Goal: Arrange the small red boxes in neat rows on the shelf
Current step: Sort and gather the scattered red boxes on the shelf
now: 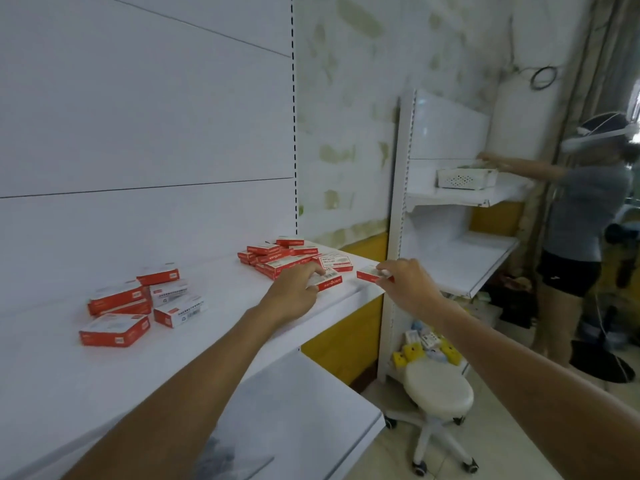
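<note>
White metal makes the shelf [214, 306], and all places here are given from its front edge. Near the right corner of that edge the left hand [294, 289] lies with its fingers pressed on one small red box [329, 280], grasping it from above, and the box is just behind the edge. The right hand [403, 278] pinches another red box [369, 273] at the very end of the edge, where the shelf stops and open air begins. Behind the left hand a loose pile of red boxes [277, 258] sits close to the back panel. Far to the left of it a second group of boxes [138, 303] lies scattered, and the bare surface between the two groups is wide. Below the edge, a lower shelf [304, 427] sticks out. The print on the boxes is too blurred to read, and the hands hide part of each held box.
</note>
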